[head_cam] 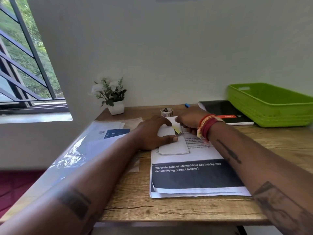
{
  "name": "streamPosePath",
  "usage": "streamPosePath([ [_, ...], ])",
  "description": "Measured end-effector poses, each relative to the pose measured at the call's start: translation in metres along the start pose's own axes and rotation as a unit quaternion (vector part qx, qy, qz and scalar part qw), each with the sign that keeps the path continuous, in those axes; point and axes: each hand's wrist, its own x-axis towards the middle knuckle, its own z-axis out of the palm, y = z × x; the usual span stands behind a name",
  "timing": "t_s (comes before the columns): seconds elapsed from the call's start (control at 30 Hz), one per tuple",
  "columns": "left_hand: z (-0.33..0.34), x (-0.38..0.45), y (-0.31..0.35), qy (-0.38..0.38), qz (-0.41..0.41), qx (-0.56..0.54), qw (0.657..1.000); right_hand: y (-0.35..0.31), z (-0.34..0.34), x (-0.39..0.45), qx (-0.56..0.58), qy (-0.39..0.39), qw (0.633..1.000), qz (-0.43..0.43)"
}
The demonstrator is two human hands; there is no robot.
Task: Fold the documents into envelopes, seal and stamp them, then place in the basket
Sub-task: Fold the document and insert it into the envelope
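The white envelope [172,141] lies on the printed documents [194,175] on the tabletop [135,200], its long axis pointing away from the person, the left hand [152,133] pressing it flat with spread fingers while the right hand [189,121] pinches a yellowish strip [176,128] at its far end, and the green basket [271,106] waits to the far right.

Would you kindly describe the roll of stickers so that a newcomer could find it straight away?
Start at the wooden desk against the white wall and look along its back edge, between the potted plant and the black notebook. The sticker roll stands there, just beyond the hands. It is the only small round thing on the desk, a short pale ring.
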Motion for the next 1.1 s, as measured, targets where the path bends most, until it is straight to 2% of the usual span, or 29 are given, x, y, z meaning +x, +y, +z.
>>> streamPosePath([
  [0.1,0.000,-0.002,0.001,0.013,0.004,0.004,1.000,0.000,-0.001,-0.004,-0.122,0.058,0.990,-0.027],
  [0.2,0.001,-0.004,0.003,0.012,-0.001,0.005,1.000,0.002,0.007,0.003,-0.162,0.073,0.982,-0.058],
  [0.33,0.001,-0.004,0.002,0.013,0.000,0.005,1.000,0.005,0.025,0.024,-0.149,0.079,0.982,-0.083],
  [0.57,0.001,-0.001,0.001,0.016,0.017,0.003,1.000,0.006,0.022,0.026,-0.165,0.065,0.983,-0.054],
  [0.73,0.002,-0.001,0.004,0.027,0.040,-0.017,0.999,0.005,0.027,0.025,-0.180,0.086,0.975,-0.100],
  [0.93,0.001,-0.004,0.006,0.012,0.031,-0.013,0.999,0.010,0.023,0.027,-0.134,0.090,0.985,-0.055],
  [1.1,0.002,-0.007,0.008,0.018,0.037,-0.015,0.999,0.016,0.000,0.025,0.019,0.136,0.990,-0.024],
])
